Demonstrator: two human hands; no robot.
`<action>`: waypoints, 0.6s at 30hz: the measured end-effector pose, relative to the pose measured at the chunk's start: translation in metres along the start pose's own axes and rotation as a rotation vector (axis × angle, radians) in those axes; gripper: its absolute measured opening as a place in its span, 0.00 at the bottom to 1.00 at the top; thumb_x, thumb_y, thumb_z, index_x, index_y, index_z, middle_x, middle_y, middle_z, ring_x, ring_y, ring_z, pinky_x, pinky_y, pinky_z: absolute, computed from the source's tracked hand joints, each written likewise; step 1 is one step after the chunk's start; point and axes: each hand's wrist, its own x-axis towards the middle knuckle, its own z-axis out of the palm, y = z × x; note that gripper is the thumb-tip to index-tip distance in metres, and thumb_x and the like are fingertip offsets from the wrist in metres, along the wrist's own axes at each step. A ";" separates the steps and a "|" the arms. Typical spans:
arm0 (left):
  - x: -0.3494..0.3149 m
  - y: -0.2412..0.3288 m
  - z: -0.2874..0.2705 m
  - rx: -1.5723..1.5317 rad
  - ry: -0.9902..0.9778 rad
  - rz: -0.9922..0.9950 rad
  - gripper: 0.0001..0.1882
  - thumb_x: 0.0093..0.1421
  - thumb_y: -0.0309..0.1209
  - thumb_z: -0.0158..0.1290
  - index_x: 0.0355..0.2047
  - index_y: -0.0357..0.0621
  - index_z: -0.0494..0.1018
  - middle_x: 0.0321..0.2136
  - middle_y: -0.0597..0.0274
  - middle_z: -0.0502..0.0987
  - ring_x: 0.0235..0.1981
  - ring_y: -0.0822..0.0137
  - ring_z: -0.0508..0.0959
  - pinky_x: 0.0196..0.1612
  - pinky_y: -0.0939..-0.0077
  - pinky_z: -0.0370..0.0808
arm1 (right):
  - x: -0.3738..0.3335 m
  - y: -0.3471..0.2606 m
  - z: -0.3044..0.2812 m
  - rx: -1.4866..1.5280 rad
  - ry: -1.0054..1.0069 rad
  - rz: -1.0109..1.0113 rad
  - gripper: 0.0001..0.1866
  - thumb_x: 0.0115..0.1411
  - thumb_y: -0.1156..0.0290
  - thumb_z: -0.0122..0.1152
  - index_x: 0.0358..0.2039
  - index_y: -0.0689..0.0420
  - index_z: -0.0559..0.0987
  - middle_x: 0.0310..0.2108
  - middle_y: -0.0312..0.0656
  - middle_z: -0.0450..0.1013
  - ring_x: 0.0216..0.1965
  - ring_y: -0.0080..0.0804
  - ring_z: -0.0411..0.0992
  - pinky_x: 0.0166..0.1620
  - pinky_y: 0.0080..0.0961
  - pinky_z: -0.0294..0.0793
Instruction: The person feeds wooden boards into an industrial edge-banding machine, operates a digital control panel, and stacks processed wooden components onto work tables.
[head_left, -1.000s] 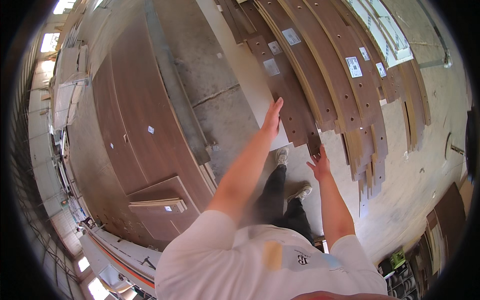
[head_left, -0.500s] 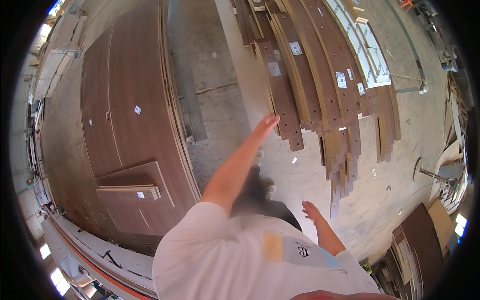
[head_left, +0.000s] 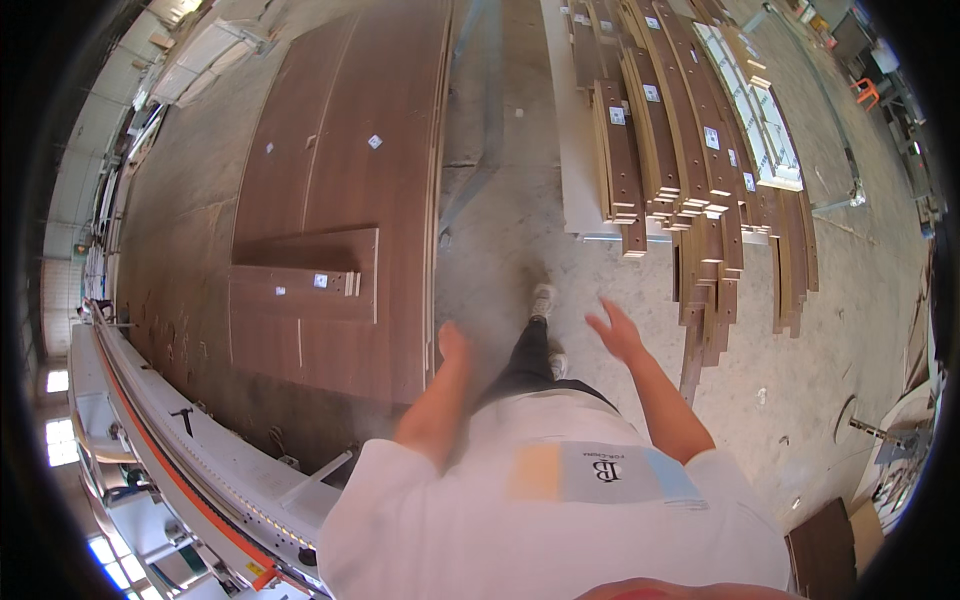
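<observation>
My left hand (head_left: 453, 345) hangs in front of my body, nearest the right edge of a stack of large brown panels (head_left: 340, 190); its fingers are foreshortened and blurred, and I see nothing in it. To the right, my right hand (head_left: 617, 332) is held over the concrete floor with its fingers apart and holds nothing. Beyond it lie piles of long brown boards (head_left: 665, 150) with drilled holes and white labels. On the large panels rest a smaller brown panel (head_left: 363, 270) and a short stack of narrow boards (head_left: 250, 278).
A concrete walkway (head_left: 510, 200) runs between the panels and the board piles. At the lower left stands a long white machine (head_left: 215, 455) with an orange stripe. White-wrapped strips (head_left: 745, 100) lie atop the far right piles. A round-based metal stand (head_left: 850, 420) is at the right.
My left hand has drawn back from over the board pile toward my body. My right hand has risen slightly forward. The view has turned, so panels and boards appear shifted rightward.
</observation>
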 end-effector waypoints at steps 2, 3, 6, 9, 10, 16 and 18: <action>-0.026 0.002 0.010 -0.546 -0.088 -0.012 0.25 0.72 0.47 0.41 0.57 0.41 0.73 0.52 0.56 0.78 0.53 0.58 0.78 0.57 0.58 0.74 | 0.007 -0.070 0.004 0.152 0.190 -0.234 0.41 0.68 0.43 0.52 0.71 0.60 0.59 0.69 0.55 0.60 0.70 0.50 0.57 0.71 0.40 0.54; -0.030 -0.007 0.028 -0.606 -0.281 0.058 0.25 0.72 0.47 0.40 0.57 0.42 0.73 0.52 0.56 0.78 0.55 0.58 0.76 0.56 0.61 0.74 | 0.008 -0.093 0.030 0.203 0.166 -0.275 0.41 0.69 0.44 0.52 0.71 0.60 0.58 0.71 0.53 0.57 0.71 0.49 0.55 0.71 0.40 0.53; -0.125 0.038 0.125 -0.527 -0.514 0.316 0.26 0.71 0.48 0.42 0.58 0.41 0.71 0.54 0.54 0.75 0.57 0.56 0.74 0.59 0.59 0.70 | 0.032 -0.065 0.118 1.070 -0.107 -0.187 0.39 0.69 0.49 0.52 0.73 0.56 0.56 0.75 0.46 0.50 0.74 0.44 0.51 0.72 0.38 0.50; -0.195 0.063 0.119 -0.232 -0.517 0.805 0.28 0.71 0.48 0.43 0.60 0.40 0.69 0.57 0.52 0.73 0.59 0.53 0.71 0.61 0.57 0.67 | 0.027 -0.060 0.152 1.522 -0.307 -0.118 0.36 0.69 0.53 0.52 0.72 0.55 0.58 0.73 0.44 0.51 0.72 0.42 0.52 0.71 0.38 0.52; -0.207 0.066 0.098 -0.134 -0.517 0.988 0.28 0.70 0.48 0.43 0.60 0.40 0.69 0.58 0.51 0.72 0.60 0.52 0.70 0.62 0.56 0.65 | 0.019 -0.070 0.159 1.521 -0.346 -0.169 0.34 0.69 0.54 0.52 0.71 0.55 0.59 0.72 0.43 0.53 0.71 0.41 0.54 0.70 0.39 0.53; -0.213 0.074 -0.038 0.343 -0.012 1.517 0.29 0.74 0.51 0.38 0.59 0.39 0.70 0.57 0.50 0.74 0.57 0.48 0.73 0.63 0.53 0.65 | -0.017 -0.115 0.242 1.351 -0.637 -0.674 0.27 0.69 0.60 0.50 0.65 0.54 0.66 0.64 0.42 0.64 0.62 0.39 0.64 0.66 0.40 0.61; -0.191 0.045 -0.085 0.362 -0.113 1.295 0.27 0.73 0.49 0.41 0.59 0.40 0.70 0.53 0.47 0.77 0.54 0.47 0.76 0.58 0.52 0.69 | -0.037 -0.133 0.267 1.260 -0.761 -0.547 0.25 0.68 0.62 0.50 0.64 0.54 0.68 0.62 0.42 0.68 0.60 0.38 0.67 0.64 0.40 0.64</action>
